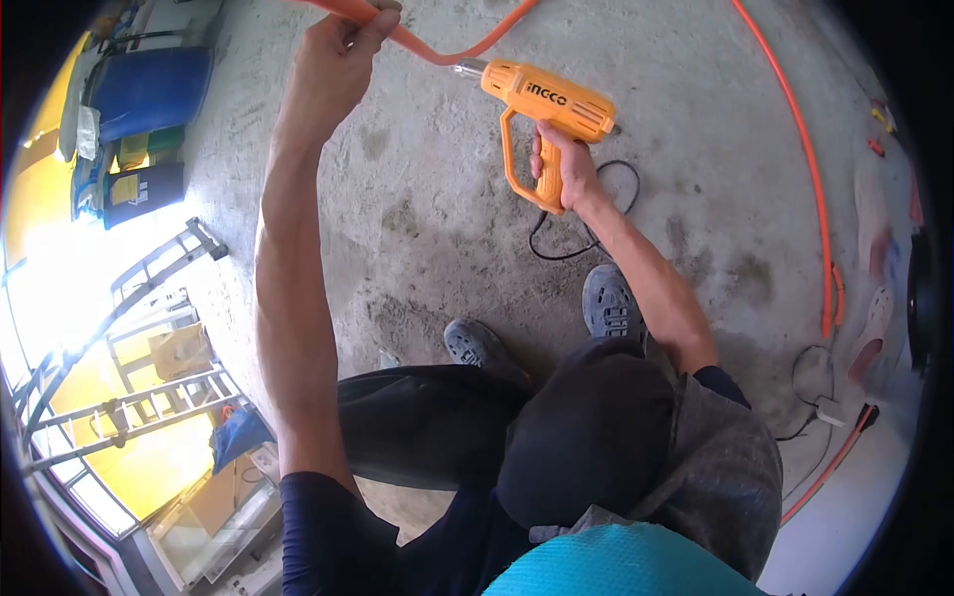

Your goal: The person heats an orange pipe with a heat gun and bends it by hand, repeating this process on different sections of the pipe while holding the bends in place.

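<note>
My right hand [566,167] is wrapped round the handle of a yellow-orange heat gun [547,96] marked INGCO. Its metal nozzle [469,68] points left, right at the bend of an orange hose [422,50]. At the top, my left hand [343,60] pinches that hose between thumb and fingers. From the hand the hose sags down to the nozzle, then curves up to the right and out of view. A black cord [561,256] loops on the floor below the heat gun's handle.
Grey concrete floor [397,248] lies under me, with my two shoes [611,303] on it. Another orange hose [795,109] runs along the right. Ladders [149,407] stand at the left, below a blue container [149,91]. A thin cord [795,372] lies at lower right.
</note>
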The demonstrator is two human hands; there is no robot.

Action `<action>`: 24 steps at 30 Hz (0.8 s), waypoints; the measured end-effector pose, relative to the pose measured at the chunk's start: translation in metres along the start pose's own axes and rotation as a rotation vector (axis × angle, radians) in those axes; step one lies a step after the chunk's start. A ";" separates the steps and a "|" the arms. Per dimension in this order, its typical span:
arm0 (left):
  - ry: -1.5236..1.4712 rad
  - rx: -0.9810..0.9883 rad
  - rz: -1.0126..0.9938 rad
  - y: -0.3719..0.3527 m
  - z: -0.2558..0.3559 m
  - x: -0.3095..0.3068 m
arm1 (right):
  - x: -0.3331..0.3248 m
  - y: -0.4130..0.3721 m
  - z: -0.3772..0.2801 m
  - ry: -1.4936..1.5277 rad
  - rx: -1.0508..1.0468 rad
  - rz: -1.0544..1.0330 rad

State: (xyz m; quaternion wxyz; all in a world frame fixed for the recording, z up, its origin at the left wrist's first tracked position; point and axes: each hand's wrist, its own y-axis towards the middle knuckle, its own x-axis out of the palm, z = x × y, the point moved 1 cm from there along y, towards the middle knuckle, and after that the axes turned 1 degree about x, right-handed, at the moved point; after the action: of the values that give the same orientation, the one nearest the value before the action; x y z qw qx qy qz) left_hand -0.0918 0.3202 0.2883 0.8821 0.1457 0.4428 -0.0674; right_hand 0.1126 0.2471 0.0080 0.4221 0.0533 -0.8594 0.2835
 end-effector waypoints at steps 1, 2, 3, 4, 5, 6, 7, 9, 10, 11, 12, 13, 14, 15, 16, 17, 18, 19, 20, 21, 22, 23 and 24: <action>-0.014 0.002 0.009 0.002 -0.001 -0.001 | 0.005 -0.006 0.000 0.011 -0.002 -0.019; -0.014 0.003 0.012 0.003 -0.003 -0.001 | 0.009 -0.012 0.000 0.022 -0.005 -0.039; -0.046 -0.061 0.061 0.006 -0.001 -0.002 | 0.014 -0.017 0.000 0.038 -0.010 -0.052; -0.078 -0.127 0.109 0.008 0.000 -0.005 | 0.021 -0.021 -0.001 0.036 -0.008 -0.053; -0.078 -0.129 0.111 0.010 0.002 -0.007 | 0.027 -0.025 -0.001 0.067 -0.058 -0.053; -0.086 -0.135 0.128 0.013 0.007 -0.009 | 0.032 -0.029 -0.003 0.098 -0.108 -0.054; -0.094 -0.141 0.144 0.016 0.012 -0.011 | 0.035 -0.031 -0.004 0.079 -0.139 -0.079; -0.083 -0.147 0.156 0.021 0.023 -0.014 | 0.035 -0.023 -0.005 0.054 -0.160 -0.096; -0.072 -0.153 0.164 0.024 0.029 -0.015 | 0.035 -0.017 -0.006 0.030 -0.182 -0.108; -0.071 -0.153 0.165 0.025 0.034 -0.015 | 0.033 -0.013 -0.005 0.031 -0.181 -0.110; -0.036 -0.166 0.172 0.027 0.040 -0.016 | 0.030 -0.007 -0.003 0.019 -0.165 -0.079; 0.000 -0.180 0.181 0.028 0.043 -0.017 | 0.027 -0.001 -0.001 0.008 -0.147 -0.048; 0.002 -0.182 0.184 0.029 0.045 -0.017 | 0.023 0.004 0.000 0.007 -0.145 -0.052; 0.007 -0.179 0.173 0.031 0.044 -0.017 | 0.018 0.008 0.000 -0.007 -0.165 -0.037; 0.012 -0.176 0.160 0.032 0.043 -0.017 | 0.013 0.012 0.001 -0.021 -0.186 -0.020; 0.010 -0.177 0.160 0.031 0.041 -0.017 | 0.008 0.017 0.004 -0.005 -0.168 0.020; -0.004 -0.167 0.152 0.029 0.035 -0.018 | 0.007 0.018 0.007 -0.011 -0.175 0.025; -0.030 -0.142 0.153 0.034 0.032 -0.015 | 0.003 0.022 0.001 -0.026 -0.183 0.042; -0.055 -0.129 0.159 0.035 0.031 -0.013 | -0.003 0.023 -0.004 -0.043 -0.189 0.064; 0.055 -0.134 0.110 0.035 0.027 -0.016 | -0.009 0.028 -0.004 -0.045 -0.205 0.089; 0.161 -0.116 0.075 0.041 0.025 -0.020 | -0.016 0.036 -0.004 -0.063 -0.196 0.120; 0.116 -0.113 0.097 0.043 0.021 -0.021 | -0.024 0.045 -0.003 -0.045 -0.185 0.136; 0.063 -0.108 0.114 0.045 0.023 -0.017 | -0.015 0.042 -0.013 -0.004 -0.295 0.176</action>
State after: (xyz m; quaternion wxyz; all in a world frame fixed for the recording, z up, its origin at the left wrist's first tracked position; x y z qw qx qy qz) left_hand -0.0733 0.3556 0.3236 0.8768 0.1251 0.4642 0.0115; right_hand 0.1171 0.2864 -0.0153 0.3970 -0.0843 -0.8939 0.1902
